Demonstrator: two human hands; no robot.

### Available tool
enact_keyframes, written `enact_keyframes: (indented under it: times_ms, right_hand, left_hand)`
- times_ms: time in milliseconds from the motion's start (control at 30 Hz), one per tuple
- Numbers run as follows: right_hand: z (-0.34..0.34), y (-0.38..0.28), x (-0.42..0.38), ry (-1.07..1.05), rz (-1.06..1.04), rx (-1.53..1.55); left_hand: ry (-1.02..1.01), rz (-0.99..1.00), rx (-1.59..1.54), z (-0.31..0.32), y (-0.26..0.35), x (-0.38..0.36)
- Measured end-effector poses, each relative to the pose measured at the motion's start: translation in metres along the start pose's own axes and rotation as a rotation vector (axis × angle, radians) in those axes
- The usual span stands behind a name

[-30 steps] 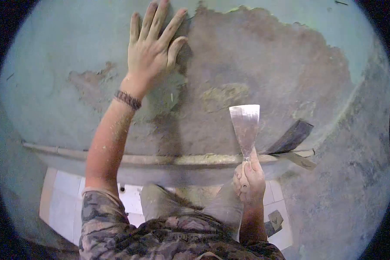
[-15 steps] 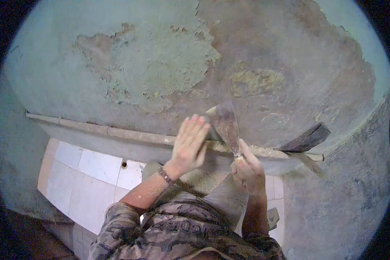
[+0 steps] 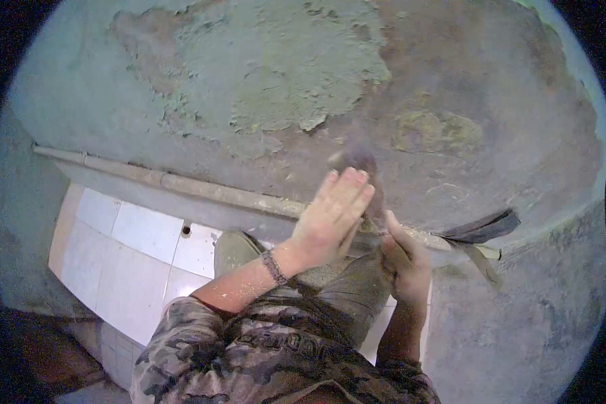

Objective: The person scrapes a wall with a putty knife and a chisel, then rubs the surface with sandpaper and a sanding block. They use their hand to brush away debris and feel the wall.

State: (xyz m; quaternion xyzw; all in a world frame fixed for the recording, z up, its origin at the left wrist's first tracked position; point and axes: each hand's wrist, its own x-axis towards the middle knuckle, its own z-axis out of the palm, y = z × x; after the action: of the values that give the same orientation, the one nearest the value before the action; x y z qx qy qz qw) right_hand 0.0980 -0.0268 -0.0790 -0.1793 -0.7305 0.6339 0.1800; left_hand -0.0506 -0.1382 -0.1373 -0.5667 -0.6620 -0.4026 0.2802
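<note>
In my right hand is the handle of a scraper, fingers wrapped round it. Its wide blade points up toward the wall and is smeared by motion. My left hand is flat with the fingers stretched out, and overlaps the lower part of the blade in this view. Behind both stands a wall with flaking green paint on the left and a bare brownish patch on the right. Crumbs cling to my left forearm.
A pale pipe runs along the wall's foot, with debris on it. Dark strip-like material lies over its right end. White floor tiles with a small round hole are below left. A grey wall stands at right.
My left hand has moved right, onto the scraper's blade in this view. My right hand has shifted slightly right and down with the scraper. The wall's paint edge sits farther right in view.
</note>
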Motion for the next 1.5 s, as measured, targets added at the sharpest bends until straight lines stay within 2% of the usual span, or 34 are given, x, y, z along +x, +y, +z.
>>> enact_keyframes:
  times_ms: [67,133,167,200,300,333,367,400,500,567,633,733,800,833,867,900,967,1000,1067,1133,1200,1267,1300,1367,1433,1500]
  right_hand:
    - [0.001,0.001,0.0,-0.004,0.075,-0.014]
    - [0.024,-0.015,0.006,-0.052,0.028,0.022]
    - [0.028,-0.015,0.01,-0.063,0.051,0.018]
    - [0.032,-0.015,0.012,-0.062,0.05,-0.012]
    - [0.013,-0.002,0.012,-0.079,0.023,-0.11]
    - [-0.003,0.002,0.008,-0.077,-0.013,-0.18]
    - [-0.013,-0.008,0.001,-0.042,0.208,-0.163]
    - [-0.015,-0.006,0.0,-0.047,0.219,-0.171]
    - [-0.024,0.001,-0.003,0.005,0.271,-0.259]
    - [-0.038,0.01,-0.005,-0.021,0.139,-0.297]
    - [-0.065,0.007,-0.011,0.014,0.206,-0.323]
    - [-0.091,0.011,-0.008,0.055,0.283,-0.383]
    - [-0.083,0.018,0.008,-0.053,0.213,-0.325]
    - [-0.075,0.032,0.015,-0.103,0.081,-0.341]
    - [-0.053,0.036,0.023,-0.153,0.106,-0.299]
    - [-0.025,0.041,0.031,-0.199,0.131,-0.254]
    - [0.023,0.057,0.049,-0.315,-0.035,-0.685]
    - [0.031,0.058,0.045,-0.306,-0.03,-0.681]
    - [0.043,0.055,0.041,-0.28,-0.065,-0.378]
    - [-0.005,0.088,0.033,-0.105,0.043,-0.378]
    - [-0.047,0.037,0.012,-0.009,0.149,-0.374]
    - [-0.089,0.028,-0.007,0.174,0.362,-0.385]
    - [-0.095,0.029,-0.01,0.189,0.372,-0.39]
    - [-0.101,0.028,0.001,0.053,0.155,-0.436]
    - [-0.071,0.037,0.026,-0.109,-0.01,-0.501]
    - [-0.031,0.085,0.052,-0.197,-0.237,-0.475]
  left_hand:
    - [-0.008,-0.013,-0.011,0.007,0.004,-0.005]
    - [0.147,-0.175,-0.03,0.003,0.007,-0.002]
    - [0.259,-0.139,-0.005,0.003,-0.003,-0.005]
    - [0.255,-0.165,-0.004,0.003,-0.004,-0.006]
    - [0.036,-0.175,0.105,0.002,-0.002,-0.012]
    - [0.031,-0.193,0.105,0.011,0.004,-0.018]
    - [-0.003,-0.167,-0.02,0.023,0.011,-0.024]
    - [-0.036,-0.139,-0.15,0.031,0.017,-0.029]
    - [-0.026,-0.169,-0.244,0.04,0.026,-0.044]
    - [-0.037,-0.192,-0.31,0.049,0.029,-0.047]
    - [-0.081,-0.174,-0.465,0.061,0.03,-0.048]
    - [-0.177,-0.107,-0.477,0.069,0.042,-0.033]
    - [-0.198,-0.117,-0.55,0.067,0.051,-0.029]
    - [-0.101,-0.189,-0.448,0.069,0.055,-0.034]
    - [-0.006,-0.26,-0.343,0.071,0.056,-0.04]
    - [-0.132,-0.371,-0.478,0.075,0.043,-0.055]
    - [0.14,-0.464,-0.281,0.055,0.021,-0.076]
    - [0.139,-0.471,-0.285,0.04,0.012,-0.081]
    - [0.132,-0.478,-0.28,0.03,0.01,-0.08]
    - [-0.012,-0.367,-0.373,0.044,0.024,-0.071]
    - [-0.131,-0.237,-0.602,0.081,0.04,-0.061]
    - [-0.177,-0.204,-0.681,0.099,0.059,-0.037]
    - [-0.22,-0.179,-0.734,0.102,0.065,-0.031]
    - [-0.189,-0.216,-0.681,0.103,0.07,-0.034]
    - [-0.116,-0.291,-0.487,0.101,0.061,-0.049]
    - [-0.045,-0.356,-0.362,0.075,0.035,-0.071]
